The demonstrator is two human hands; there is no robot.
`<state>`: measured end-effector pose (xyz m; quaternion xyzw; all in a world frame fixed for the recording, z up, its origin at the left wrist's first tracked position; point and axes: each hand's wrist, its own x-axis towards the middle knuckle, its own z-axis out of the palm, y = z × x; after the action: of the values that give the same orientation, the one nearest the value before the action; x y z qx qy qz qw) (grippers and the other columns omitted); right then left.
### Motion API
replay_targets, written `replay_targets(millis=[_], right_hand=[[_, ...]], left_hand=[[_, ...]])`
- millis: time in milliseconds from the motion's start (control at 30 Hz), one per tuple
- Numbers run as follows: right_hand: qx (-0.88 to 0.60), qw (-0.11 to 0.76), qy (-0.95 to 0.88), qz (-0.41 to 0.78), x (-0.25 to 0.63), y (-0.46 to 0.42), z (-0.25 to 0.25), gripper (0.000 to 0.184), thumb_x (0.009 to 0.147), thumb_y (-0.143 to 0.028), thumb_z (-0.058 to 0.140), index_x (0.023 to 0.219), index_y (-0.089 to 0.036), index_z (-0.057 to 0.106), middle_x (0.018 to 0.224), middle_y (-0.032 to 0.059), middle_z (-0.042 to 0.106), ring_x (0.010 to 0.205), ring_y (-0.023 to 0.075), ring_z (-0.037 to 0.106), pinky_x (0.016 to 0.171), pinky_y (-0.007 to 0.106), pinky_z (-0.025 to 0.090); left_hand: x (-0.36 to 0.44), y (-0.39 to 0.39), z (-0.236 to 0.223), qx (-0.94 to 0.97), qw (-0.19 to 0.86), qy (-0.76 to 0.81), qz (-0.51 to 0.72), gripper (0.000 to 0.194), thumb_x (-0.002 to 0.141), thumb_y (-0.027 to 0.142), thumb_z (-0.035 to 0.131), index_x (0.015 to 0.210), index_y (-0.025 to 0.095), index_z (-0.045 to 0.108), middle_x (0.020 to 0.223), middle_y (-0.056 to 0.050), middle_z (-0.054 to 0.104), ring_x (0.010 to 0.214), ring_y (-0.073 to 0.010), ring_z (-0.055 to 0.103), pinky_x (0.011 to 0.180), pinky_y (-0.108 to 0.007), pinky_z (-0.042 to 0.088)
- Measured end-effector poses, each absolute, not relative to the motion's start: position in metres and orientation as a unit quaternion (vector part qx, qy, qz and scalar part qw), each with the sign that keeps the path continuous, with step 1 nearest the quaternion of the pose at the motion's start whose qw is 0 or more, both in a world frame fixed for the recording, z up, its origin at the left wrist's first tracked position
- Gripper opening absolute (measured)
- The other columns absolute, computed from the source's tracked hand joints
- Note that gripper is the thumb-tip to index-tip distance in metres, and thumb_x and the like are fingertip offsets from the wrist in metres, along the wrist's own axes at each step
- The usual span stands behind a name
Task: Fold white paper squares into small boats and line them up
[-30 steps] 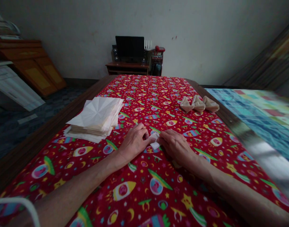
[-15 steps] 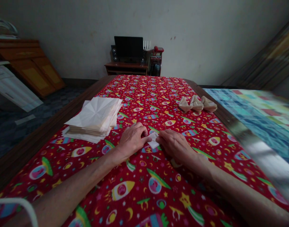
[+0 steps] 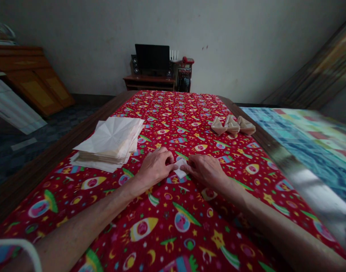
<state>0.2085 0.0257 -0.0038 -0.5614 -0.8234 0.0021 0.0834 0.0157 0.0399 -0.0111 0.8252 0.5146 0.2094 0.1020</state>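
Pinching small folded paper [image 3: 180,173] with both hands' fingers, my left hand [image 3: 156,166] at its 9 o'clock, right hand [image 3: 206,169] at 3, thumb overlapping it, long axis unclear.

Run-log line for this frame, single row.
left hand: on small white paper | right hand: on same paper | paper stack: left | folded paper pieces: right, beyond hands

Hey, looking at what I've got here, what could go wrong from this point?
The small folded white paper might crease off-line if your left hand and right hand press unevenly. The uneven paper stack could slide if bumped. The folded paper pieces could get knocked.
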Motion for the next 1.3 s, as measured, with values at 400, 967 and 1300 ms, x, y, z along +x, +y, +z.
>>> replay_targets(millis=[400,967,1300], right_hand=[[-0.532,0.113,-0.838,0.041,0.214,0.025,-0.003,0.029,0.086,-0.048,0.054,0.079,-0.021,0.060,0.067,0.0008,0.063,0.058,0.0133,0.053,0.050,0.025,0.021],[-0.480,0.239,-0.830,0.151,0.219,0.017,-0.018,0.019,0.090,-0.037,0.052,0.090,-0.019,0.059,0.083,0.0032,0.061,0.076,0.0156,0.055,0.067,0.026,0.039],[-0.465,0.257,-0.837,0.134,0.218,0.008,-0.021,0.019,0.090,-0.035,0.052,0.093,-0.018,0.058,0.086,0.0044,0.061,0.081,0.0161,0.054,0.074,0.027,0.040]], left_hand=[[0.008,0.049,-0.017,0.836,0.154,0.469,0.242,0.013,0.086,0.031,0.054,0.086,0.019,0.060,0.085,-0.001,0.062,0.080,-0.0160,0.057,0.071,-0.027,0.043],[0.024,0.036,-0.010,0.826,0.200,0.475,0.228,0.015,0.082,0.034,0.062,0.080,0.019,0.064,0.079,0.000,0.065,0.071,-0.0144,0.060,0.062,-0.023,0.041],[0.025,0.030,-0.004,0.870,0.103,0.467,0.119,0.024,0.079,0.041,0.063,0.069,0.019,0.060,0.071,-0.001,0.062,0.074,-0.0193,0.058,0.065,-0.028,0.039]])
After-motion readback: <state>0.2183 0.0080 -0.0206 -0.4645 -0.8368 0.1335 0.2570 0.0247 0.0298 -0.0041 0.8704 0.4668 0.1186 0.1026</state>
